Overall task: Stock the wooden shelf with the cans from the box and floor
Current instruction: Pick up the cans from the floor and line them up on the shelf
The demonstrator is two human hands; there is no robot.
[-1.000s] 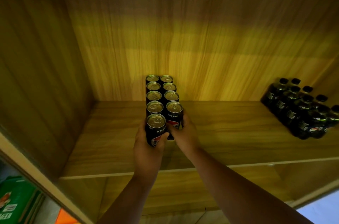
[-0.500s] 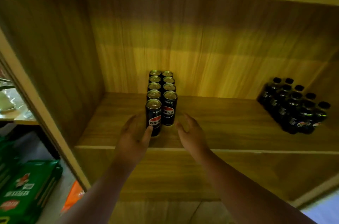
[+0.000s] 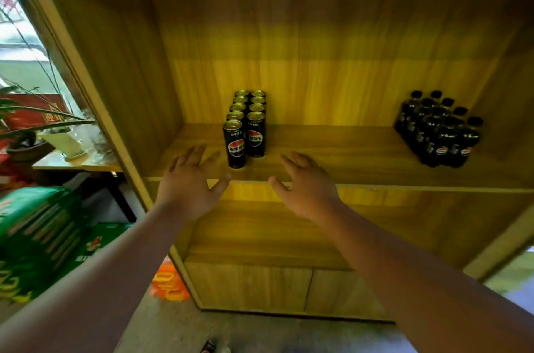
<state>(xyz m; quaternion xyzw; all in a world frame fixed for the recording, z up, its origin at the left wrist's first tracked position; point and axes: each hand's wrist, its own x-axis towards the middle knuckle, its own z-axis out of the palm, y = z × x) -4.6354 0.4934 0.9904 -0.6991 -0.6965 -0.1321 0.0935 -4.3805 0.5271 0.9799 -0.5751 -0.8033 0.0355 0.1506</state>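
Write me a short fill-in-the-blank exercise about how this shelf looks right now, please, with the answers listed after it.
1. The black cans stand on the wooden shelf in ____ rows running front to back.
2. The left hand and the right hand are both ____, holding nothing.
3. The pack of dark bottles stands to the ____ of the cans.
4. The front can of the left row stands ____ to the shelf's front edge than its neighbour.

Missing words: two; open; right; nearer

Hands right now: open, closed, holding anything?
Left hand: open, fingers spread, holding nothing.
Right hand: open, fingers spread, holding nothing.
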